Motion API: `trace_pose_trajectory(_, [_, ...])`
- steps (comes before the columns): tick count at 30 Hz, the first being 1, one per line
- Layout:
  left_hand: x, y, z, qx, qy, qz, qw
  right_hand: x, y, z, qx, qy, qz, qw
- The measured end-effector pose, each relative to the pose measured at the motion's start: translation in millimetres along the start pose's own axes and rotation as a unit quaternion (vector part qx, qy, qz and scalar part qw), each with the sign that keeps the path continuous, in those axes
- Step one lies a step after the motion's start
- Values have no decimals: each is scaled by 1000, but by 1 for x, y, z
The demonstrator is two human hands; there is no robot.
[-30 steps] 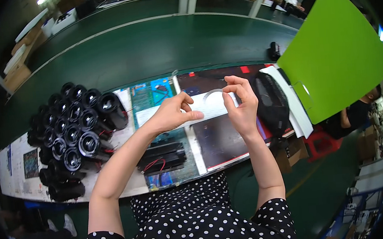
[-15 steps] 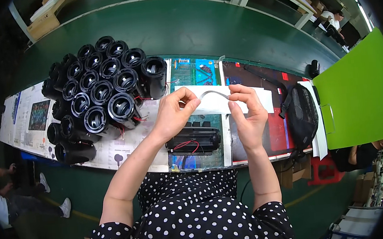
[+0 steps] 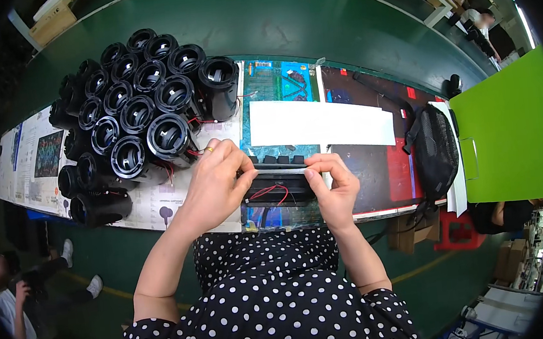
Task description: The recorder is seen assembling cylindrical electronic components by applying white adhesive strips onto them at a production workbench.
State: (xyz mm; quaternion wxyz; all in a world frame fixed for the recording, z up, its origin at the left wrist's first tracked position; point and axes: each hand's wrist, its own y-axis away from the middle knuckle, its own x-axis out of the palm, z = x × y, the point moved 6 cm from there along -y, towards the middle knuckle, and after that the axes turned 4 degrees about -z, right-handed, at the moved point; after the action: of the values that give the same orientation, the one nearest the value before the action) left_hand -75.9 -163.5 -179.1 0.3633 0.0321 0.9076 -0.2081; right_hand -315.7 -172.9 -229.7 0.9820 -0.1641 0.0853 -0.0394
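A thin, pale strip point(image 3: 281, 170) is stretched straight between my two hands, lying along a black plastic housing point(image 3: 293, 195). My left hand point(image 3: 221, 180) pinches one end between thumb and fingers. At the other end, the thumb and index finger of my right hand point(image 3: 334, 186) pinch it. Fine red wires point(image 3: 272, 189) loop over the housing, and several dark blocks point(image 3: 281, 159) stick up along its far side. Whether the strip touches the housing all along cannot be made out.
Many black cylindrical housings point(image 3: 172, 136) crowd the table's left half. Beyond my hands lies a white paper sheet point(image 3: 322, 123). To the right are a black mesh bag point(image 3: 436, 152) and a lime-green panel point(image 3: 507, 129). Other people sit or stand around the table.
Both hands have come down toward me from over the white sheet to the black housing. The strip, arched before, is now pulled straight.
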Motion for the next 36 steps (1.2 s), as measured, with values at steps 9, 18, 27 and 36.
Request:
trace_pose_trajectory(9, [7,4,-10,46,-35,-17,998,-2,6,13,-93,65,-14,993])
trace_pose_trajectory(18, [11,11,-16,69,-92,-49,992,5,5,17,-180,119,-6,976])
trace_pose_trajectory(27, [19,16,-23,80,-182,-49,979,8,6,28,-206,186,-9,961])
trace_pose_trajectory(36, [12,10,-8,-83,-45,43,995,13,-7,53,-186,389,101,897])
